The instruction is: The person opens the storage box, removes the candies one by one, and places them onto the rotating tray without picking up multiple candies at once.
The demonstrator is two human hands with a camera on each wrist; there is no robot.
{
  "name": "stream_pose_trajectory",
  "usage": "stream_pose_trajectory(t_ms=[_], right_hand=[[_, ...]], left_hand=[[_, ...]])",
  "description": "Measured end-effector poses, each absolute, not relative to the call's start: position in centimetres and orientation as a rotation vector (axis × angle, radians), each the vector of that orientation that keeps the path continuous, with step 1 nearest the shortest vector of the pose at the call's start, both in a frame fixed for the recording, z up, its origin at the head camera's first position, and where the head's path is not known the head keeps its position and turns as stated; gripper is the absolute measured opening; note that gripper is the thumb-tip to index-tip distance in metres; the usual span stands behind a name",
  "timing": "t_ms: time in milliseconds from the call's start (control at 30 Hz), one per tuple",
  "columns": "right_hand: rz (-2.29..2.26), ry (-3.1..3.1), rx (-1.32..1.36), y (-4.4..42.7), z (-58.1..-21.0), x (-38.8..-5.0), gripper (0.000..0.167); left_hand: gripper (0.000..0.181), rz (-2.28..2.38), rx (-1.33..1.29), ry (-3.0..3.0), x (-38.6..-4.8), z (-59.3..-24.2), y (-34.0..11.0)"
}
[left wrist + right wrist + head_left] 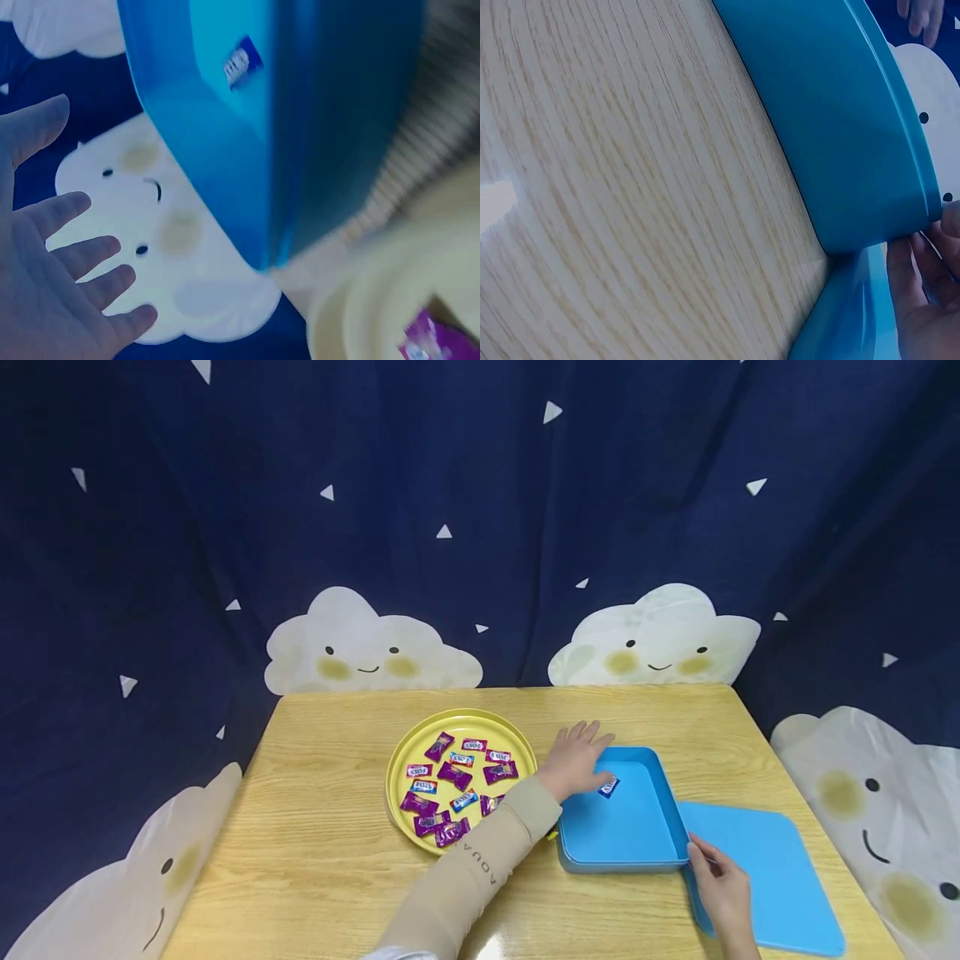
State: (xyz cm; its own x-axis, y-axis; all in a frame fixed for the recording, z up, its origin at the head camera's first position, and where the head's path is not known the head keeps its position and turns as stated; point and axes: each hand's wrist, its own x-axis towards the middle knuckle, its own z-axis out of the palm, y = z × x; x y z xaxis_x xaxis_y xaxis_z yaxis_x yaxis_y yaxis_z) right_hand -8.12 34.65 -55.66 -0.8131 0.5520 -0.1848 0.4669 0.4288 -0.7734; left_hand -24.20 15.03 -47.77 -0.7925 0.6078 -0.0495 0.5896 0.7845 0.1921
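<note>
In the head view, a blue square box [630, 835] stands on the table with one small blue-wrapped candy [608, 787] inside. My left hand [576, 762], fingers spread, is over the box's left side and holds nothing. The left wrist view shows that hand [67, 270] apart from the box wall [217, 142]. At the front right corner, my right hand [723, 889] pinches the box's edge between thumb and fingers, also seen with the hand [930, 307] in the right wrist view. Left of the box, a round yellow tray [462, 718] holds several wrapped candies, purple, red and blue.
A flat blue lid [787, 877] lies on the wooden table [315, 827] to the right, partly under my right hand. Behind the table hangs a dark blue curtain [450, 460] with white clouds. My left forearm crosses in front of the tray's right edge.
</note>
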Motion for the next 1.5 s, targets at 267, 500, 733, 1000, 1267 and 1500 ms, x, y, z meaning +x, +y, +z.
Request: stream_pose_trajectory(t_ms=[267, 500, 733, 1000, 1267, 1500], right_hand=[[1.368, -2.562, -0.916, 34.6, -55.6, -8.1, 0.049], [1.370, -2.563, -0.916, 34.6, -55.7, -8.2, 0.051], [1.361, -2.555, -0.918, 34.6, -55.9, -8.2, 0.051], [1.318, -2.541, -0.900, 34.5, -55.8, -8.3, 0.048], [1.356, -2.551, -0.922, 34.5, -55.8, -8.2, 0.048], [1.354, -2.557, -0.923, 34.7, -55.9, -8.2, 0.049]], left_hand=[[0.053, 0.287, 0.953, 2.761, -23.9, -48.7, 18.6], [0.039, 0.221, 0.837, 2.706, -23.9, -49.4, 20.6], [0.029, 0.081, 0.690, 2.688, -23.1, -49.4, 21.3], [0.034, 0.124, 0.607, 2.622, -21.7, -48.9, 20.8], [0.038, 0.018, 0.639, 2.612, -21.6, -49.7, 20.5], [0.030, 0.001, 0.652, 2.646, -22.4, -51.5, 21.3]])
